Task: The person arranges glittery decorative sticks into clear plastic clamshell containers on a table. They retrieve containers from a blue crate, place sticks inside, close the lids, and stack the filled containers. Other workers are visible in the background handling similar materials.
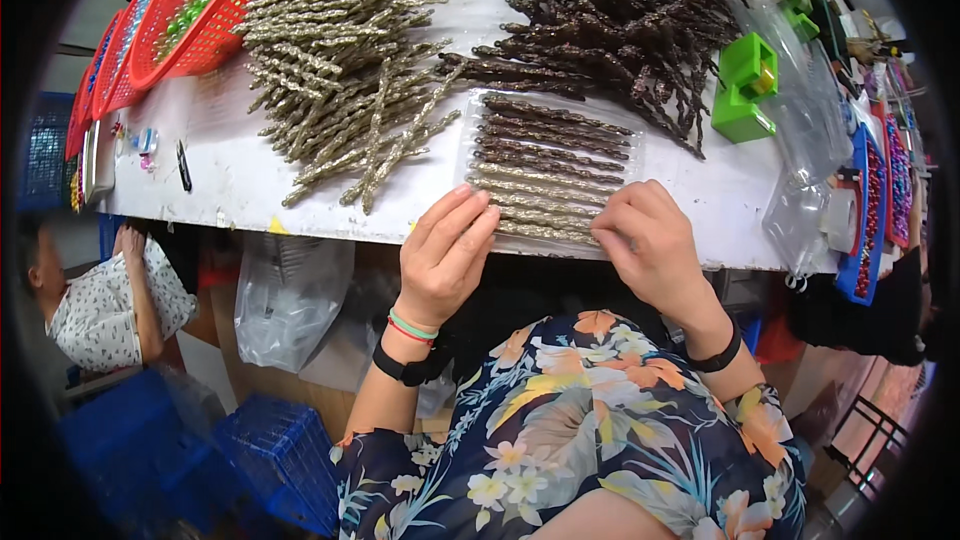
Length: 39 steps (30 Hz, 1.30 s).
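Keeping gold sticks (545, 193) straight should help us; left hand (442, 252), right hand (652, 248) apart at ends; can't tell grip.

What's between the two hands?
Head view: gold twisted sticks, laid in rows in a clear plastic tray, lie between the left hand and right hand.

On a white bench (225, 190), twisted gold rods (325, 50) lie left of twisted dark-brown rods (625, 15); before them, near the front edge, a clear rectangular plastic tray (636, 150) holds both kinds, between a red plastic mesh basket (205, 52) far left and a green block-shaped plastic holder (736, 68) right.
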### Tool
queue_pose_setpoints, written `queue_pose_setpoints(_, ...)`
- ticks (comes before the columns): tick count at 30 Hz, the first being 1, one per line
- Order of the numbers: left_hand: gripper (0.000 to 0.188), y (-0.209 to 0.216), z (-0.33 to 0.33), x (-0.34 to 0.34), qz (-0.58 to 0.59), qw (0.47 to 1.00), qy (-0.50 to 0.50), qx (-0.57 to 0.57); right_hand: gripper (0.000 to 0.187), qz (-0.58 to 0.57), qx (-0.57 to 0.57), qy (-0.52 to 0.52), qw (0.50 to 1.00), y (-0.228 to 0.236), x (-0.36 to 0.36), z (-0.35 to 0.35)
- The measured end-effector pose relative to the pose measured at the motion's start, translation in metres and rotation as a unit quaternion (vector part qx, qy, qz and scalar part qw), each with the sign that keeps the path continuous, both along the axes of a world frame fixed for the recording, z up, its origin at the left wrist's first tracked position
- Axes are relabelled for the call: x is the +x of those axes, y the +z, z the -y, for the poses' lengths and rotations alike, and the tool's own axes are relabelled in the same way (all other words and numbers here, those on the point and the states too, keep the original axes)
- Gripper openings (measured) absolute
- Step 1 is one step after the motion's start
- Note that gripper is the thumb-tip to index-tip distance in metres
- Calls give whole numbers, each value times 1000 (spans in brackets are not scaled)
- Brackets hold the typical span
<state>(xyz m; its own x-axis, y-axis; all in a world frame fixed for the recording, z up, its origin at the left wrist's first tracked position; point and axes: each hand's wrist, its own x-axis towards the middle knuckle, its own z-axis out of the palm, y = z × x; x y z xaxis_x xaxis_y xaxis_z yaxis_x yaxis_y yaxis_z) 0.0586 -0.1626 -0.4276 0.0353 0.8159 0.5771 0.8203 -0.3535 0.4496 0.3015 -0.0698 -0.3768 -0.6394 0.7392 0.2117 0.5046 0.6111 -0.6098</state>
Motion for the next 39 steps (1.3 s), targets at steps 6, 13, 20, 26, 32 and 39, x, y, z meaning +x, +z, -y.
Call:
queue_pose_setpoints(6,26,2,-3,5,14,1000,-3,-25,6,-87,-29,9,996,0,13,-7)
queue_pose_setpoints(13,29,6,11,15,-35,999,-12,-39,11,-78,-106,-262,956,25,92,-22)
queue_pose_setpoints(20,31,10,15,29,-61,997,-5,-43,14,76,247,-422,869,30,219,-57)
queue_pose_setpoints(26,35,21,9,32,-71,996,-3,-45,25,89,258,-394,878,43,261,-105)
queue_pose_setpoints(32,29,40,-12,50,-78,997,-13,-5,26,251,372,-326,832,38,257,-179)
queue_pose_setpoints(39,22,66,-28,83,-34,998,-54,18,19,134,442,-345,817,50,266,-171)
